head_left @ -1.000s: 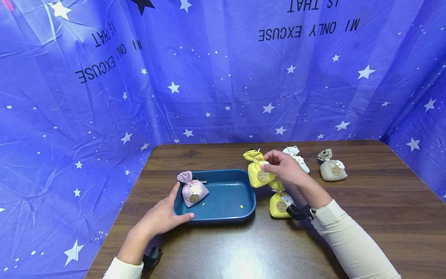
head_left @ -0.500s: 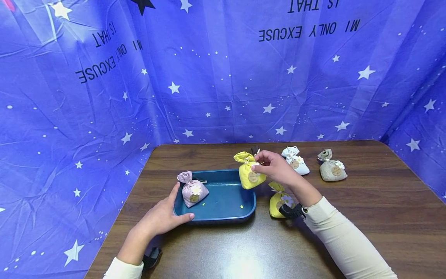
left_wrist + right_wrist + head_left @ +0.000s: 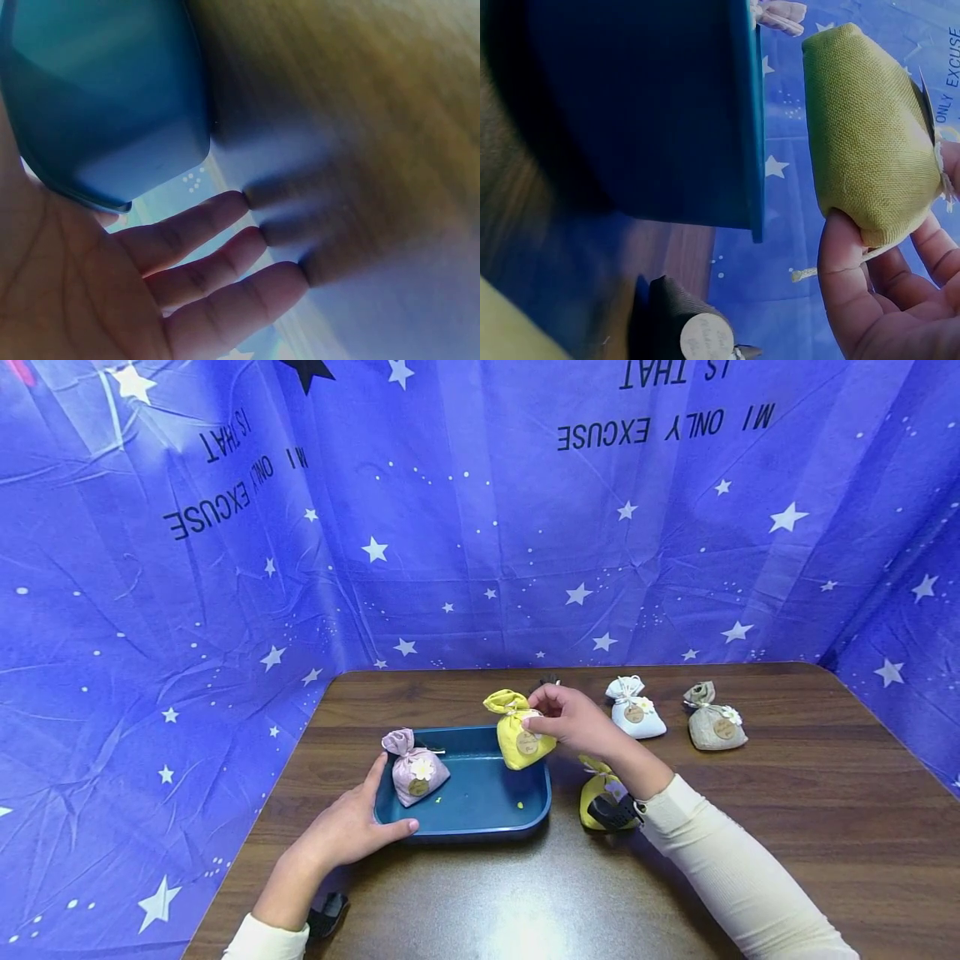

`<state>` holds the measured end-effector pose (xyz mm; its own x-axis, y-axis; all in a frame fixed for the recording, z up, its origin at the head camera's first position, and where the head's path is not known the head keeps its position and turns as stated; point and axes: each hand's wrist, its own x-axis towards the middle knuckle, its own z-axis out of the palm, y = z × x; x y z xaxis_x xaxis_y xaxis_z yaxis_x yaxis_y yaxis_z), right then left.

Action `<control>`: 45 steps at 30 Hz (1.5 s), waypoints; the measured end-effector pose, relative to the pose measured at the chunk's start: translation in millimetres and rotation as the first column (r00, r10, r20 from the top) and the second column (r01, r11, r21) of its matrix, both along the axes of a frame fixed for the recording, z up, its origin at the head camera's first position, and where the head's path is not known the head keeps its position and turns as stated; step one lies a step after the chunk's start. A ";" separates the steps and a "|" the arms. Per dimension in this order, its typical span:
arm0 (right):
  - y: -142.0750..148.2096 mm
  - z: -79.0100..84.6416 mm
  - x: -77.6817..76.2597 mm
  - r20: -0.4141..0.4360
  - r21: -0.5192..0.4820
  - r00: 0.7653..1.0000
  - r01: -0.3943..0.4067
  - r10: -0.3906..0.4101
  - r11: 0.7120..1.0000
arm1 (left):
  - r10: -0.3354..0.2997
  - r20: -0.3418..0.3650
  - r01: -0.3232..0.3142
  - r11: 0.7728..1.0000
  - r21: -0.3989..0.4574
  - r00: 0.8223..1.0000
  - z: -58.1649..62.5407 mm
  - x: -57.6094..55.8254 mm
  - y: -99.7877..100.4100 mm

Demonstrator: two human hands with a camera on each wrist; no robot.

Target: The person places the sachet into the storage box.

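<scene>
My right hand [image 3: 581, 727] pinches a yellow drawstring sachet [image 3: 517, 745] near its tied neck, above the right end of a blue tray [image 3: 480, 835]. From the right wrist view, this sachet's plain base [image 3: 870, 135] shows, with the tray wall beside it, apart. My left hand [image 3: 347, 828] rests at the tray's left end, thumb on the near rim and index finger along the left side. Three more of its fingers [image 3: 217, 232] extend below the tray in the left wrist view. A pink sachet [image 3: 412, 781] leans in the tray's left part.
A second yellow sachet [image 3: 591, 797] stands right of the tray, partly behind my right wrist strap. White [image 3: 636, 714] and beige [image 3: 716, 727] sachets sit farther right. A dark sachet [image 3: 675, 319] is mostly hidden by my right hand in the head view. A starry curtain [image 3: 480, 527] hangs behind.
My right hand has carried the yellow sachet leftward, from the tray's right edge to over its inside. The white sachet is now fully uncovered. My left hand stays put.
</scene>
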<state>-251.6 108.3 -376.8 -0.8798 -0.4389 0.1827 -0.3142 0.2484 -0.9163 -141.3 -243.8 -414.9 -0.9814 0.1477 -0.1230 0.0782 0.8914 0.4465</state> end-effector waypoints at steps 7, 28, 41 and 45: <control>-8.2 8.2 -4.4 -0.021 0.069 1.000 -0.006 0.007 0.998 | 0.007 0.005 -0.007 1.000 -0.008 1.000 0.1 -0.2 -0.2; -41.1 11.7 -22.8 0.012 0.056 0.999 -0.031 0.030 0.998 | 0.011 0.016 -0.011 1.000 -0.009 1.000 -1.5 -1.0 1.1; -63.6 10.3 -26.6 -0.026 0.138 0.999 -0.033 0.037 0.990 | 0.008 -0.002 -0.008 1.000 -0.014 1.000 -1.0 -2.5 -0.4; -72.1 7.6 -27.9 -0.029 0.149 0.998 -0.055 0.060 0.987 | 0.005 0.004 -0.005 1.000 -0.019 1.000 -1.4 -2.5 0.2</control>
<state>-279.5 36.2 -369.2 -0.8465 -0.5133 0.1411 -0.3620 0.3608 -0.8595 -143.8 -243.7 -416.3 -0.9815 0.1408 -0.1297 0.0722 0.8998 0.4302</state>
